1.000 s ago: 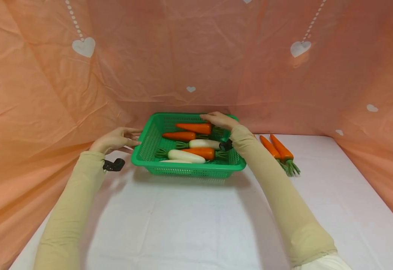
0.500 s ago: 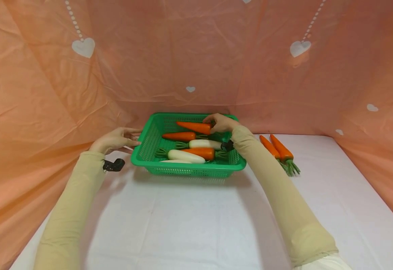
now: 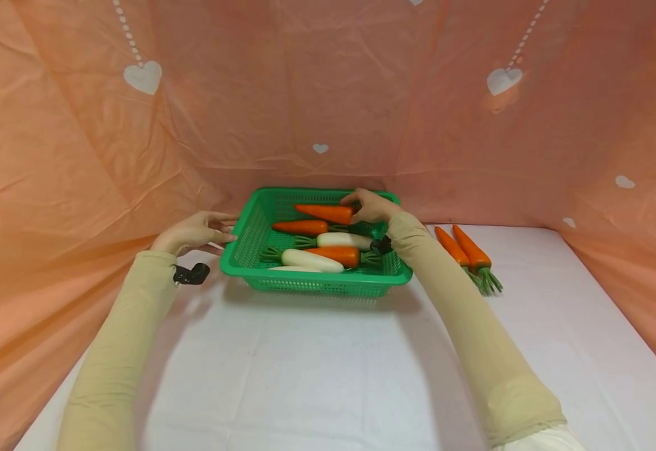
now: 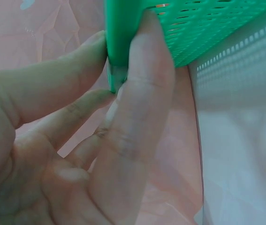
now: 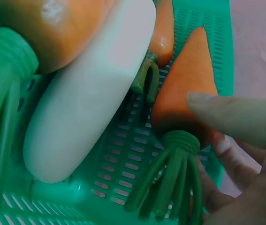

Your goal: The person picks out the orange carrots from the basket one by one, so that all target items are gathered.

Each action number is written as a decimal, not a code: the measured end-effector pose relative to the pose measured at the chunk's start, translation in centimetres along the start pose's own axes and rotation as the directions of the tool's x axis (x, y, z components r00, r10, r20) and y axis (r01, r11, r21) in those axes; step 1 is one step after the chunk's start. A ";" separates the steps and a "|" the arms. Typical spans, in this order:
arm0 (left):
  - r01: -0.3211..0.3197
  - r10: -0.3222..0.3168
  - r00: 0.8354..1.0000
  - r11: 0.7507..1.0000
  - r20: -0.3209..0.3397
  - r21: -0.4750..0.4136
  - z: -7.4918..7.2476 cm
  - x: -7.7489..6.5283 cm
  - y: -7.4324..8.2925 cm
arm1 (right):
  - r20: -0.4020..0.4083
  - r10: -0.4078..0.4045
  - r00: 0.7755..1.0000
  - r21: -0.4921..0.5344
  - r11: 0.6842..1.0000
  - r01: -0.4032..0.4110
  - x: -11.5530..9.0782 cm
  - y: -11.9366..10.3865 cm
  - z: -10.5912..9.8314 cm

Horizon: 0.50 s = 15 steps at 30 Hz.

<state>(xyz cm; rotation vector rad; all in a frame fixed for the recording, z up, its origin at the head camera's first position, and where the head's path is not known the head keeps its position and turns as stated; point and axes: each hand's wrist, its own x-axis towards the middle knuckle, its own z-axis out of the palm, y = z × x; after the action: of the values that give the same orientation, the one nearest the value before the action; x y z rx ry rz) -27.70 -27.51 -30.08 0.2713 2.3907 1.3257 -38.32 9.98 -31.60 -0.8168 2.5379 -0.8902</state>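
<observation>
A green perforated plastic basket (image 3: 316, 279) stands on the white cloth, holding orange carrots and white radishes with green stalks. My left hand (image 3: 189, 235) holds its left rim, thumb on one side and fingers on the other, as the left wrist view shows. Inside the basket at the back, my right hand (image 3: 373, 207) grips the rearmost carrot (image 5: 184, 89) near its stalk end, thumb on top and fingers down the far side. Just in front of it lie another carrot (image 3: 299, 227) and a white radish (image 3: 341, 240). Nearer the front are a carrot (image 3: 336, 255) and a radish (image 3: 311, 260).
Two carrots (image 3: 471, 246) lie on the white tablecloth (image 3: 305, 369) to the right of the basket, beyond my right forearm. A peach curtain (image 3: 328, 88) with white hearts rises close behind the basket and along both sides.
My right hand has closed from straighter fingers over the rearmost carrot to a grip on its stalk end. That carrot has turned slightly. The left hand and basket have stayed in place.
</observation>
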 end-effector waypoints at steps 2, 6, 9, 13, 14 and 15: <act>0.008 -0.008 1.000 1.000 -0.006 -0.006 0.1 0.0 0.1 | -0.007 -0.017 1.000 -0.015 1.000 0.017 0.0 -0.1 0.1; 0.012 -0.012 1.000 1.000 -0.009 -0.002 0.2 -0.1 0.1 | -0.013 -0.030 0.999 -0.048 0.998 0.029 0.1 0.1 0.3; 0.009 -0.009 1.000 1.000 -0.009 0.005 0.2 -0.2 0.1 | -0.022 -0.013 1.000 -0.065 0.998 0.011 0.2 0.3 0.3; 0.007 -0.007 1.000 1.000 -0.016 0.007 0.2 -0.2 0.1 | -0.043 -0.014 0.999 -0.063 0.998 0.012 0.1 0.3 0.4; 0.008 -0.008 1.000 1.000 -0.017 0.006 0.3 -0.2 0.1 | -0.046 -0.020 0.999 -0.067 0.998 0.016 0.1 0.3 0.5; 0.010 -0.010 1.000 1.000 -0.019 0.003 0.3 -0.2 0.1 | -0.048 -0.028 0.998 -0.076 0.997 0.024 0.0 0.2 0.5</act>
<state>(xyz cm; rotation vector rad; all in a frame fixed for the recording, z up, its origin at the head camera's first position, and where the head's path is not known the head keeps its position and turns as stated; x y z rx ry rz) -27.36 -27.30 -30.09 0.2488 2.4071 1.3258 -38.18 9.85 -32.16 -0.8625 2.6232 -0.8374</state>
